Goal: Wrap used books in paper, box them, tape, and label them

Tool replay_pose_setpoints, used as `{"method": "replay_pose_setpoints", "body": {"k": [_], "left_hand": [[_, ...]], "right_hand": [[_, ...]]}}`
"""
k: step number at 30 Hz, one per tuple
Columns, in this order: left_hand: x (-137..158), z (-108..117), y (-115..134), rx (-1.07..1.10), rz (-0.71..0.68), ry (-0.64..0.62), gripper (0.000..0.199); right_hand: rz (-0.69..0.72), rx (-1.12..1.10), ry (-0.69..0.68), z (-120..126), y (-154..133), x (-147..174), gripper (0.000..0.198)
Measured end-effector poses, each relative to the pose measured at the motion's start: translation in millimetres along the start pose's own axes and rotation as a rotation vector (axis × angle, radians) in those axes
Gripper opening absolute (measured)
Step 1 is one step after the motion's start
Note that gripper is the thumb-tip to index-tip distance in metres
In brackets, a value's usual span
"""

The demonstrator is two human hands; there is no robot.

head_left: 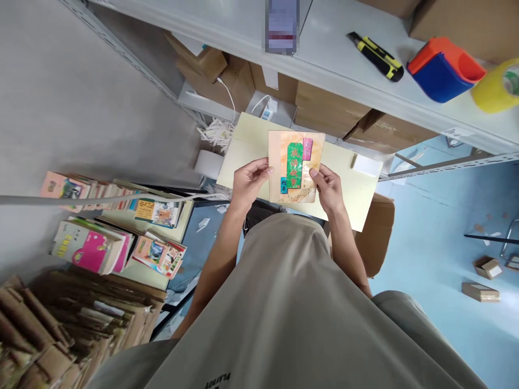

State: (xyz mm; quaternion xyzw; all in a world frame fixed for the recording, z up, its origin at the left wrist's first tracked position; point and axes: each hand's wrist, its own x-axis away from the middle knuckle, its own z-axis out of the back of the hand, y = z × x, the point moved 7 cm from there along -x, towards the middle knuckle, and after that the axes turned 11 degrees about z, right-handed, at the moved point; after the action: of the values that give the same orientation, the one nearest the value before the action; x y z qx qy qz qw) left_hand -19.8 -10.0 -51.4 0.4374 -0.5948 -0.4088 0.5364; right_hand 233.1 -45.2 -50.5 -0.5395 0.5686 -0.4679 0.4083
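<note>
Between my two hands I hold up a thin book (294, 167) with an orange cover, a green title panel and a pink label. My left hand (252, 182) pinches its left edge, thumb in front and fingers behind. On the opposite edge, my right hand (327, 186) grips the cover the same way. The book faces me and is held over a pale yellow tabletop (352, 205). A white box-like item (367, 164) lies on the tabletop to the right of my right hand.
Above runs a grey shelf (332, 32) with a box cutter (377, 56), a red-and-blue holder (444, 70) and yellow tape (497, 89). Cardboard boxes (330, 105) stand under it. Stacked books (91, 246) and flattened cardboard (81, 324) are at left. A cable (121, 200) crosses there.
</note>
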Motion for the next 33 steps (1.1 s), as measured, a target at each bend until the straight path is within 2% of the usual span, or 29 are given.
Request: {"method": "replay_pose_setpoints", "body": {"k": [4,8,11,13,18,21,24,26,27,31,33], "left_hand": [[6.7,2.9,11.0,-0.097,-0.053,0.023,0.055],[17.2,8.7,33.3,-0.211,-0.171,0.082,0.033],[26.5,5.3,50.6,-0.262,-0.297,0.074,0.016],[30.4,2.3,55.5,-0.268,-0.332,0.073,0.019],[34.2,1.5,51.8,-0.198,-0.268,0.12,0.035],[37.5,1.4,56.5,-0.223,-0.3,0.119,0.037],[41.0,3.1,65.8,-0.281,-0.384,0.115,0.027],[41.4,6.6,68.5,-0.31,-0.412,0.113,0.009],[40.5,8.6,67.6,-0.313,-0.404,0.098,0.008],[34.0,16.8,53.7,-0.22,-0.279,-0.019,0.031],[31.7,20.7,45.3,-0.182,-0.202,-0.031,0.047]], "right_hand": [[0.035,0.053,-0.038,-1.5,-3.8,-3.4,0.058],[0.172,0.17,-0.069,-2.4,-15.9,-6.3,0.045],[0.276,0.205,-0.085,-4.4,-24.6,-6.4,0.04],[0.309,0.201,-0.075,-4.8,-28.7,-5.6,0.037],[0.38,0.185,-0.073,-5.8,-41.7,-0.9,0.028],[0.359,0.192,-0.053,-3.0,-42.2,2.6,0.038],[0.3,0.216,0.005,2.8,-36.2,6.4,0.05],[0.272,0.253,0.026,5.5,-33.3,8.6,0.049],[0.259,0.271,0.023,6.0,-32.5,9.4,0.048],[0.209,0.25,-0.05,4.3,-33.7,10.8,0.048],[0.194,0.214,-0.095,0.6,-34.8,10.7,0.054]]}}
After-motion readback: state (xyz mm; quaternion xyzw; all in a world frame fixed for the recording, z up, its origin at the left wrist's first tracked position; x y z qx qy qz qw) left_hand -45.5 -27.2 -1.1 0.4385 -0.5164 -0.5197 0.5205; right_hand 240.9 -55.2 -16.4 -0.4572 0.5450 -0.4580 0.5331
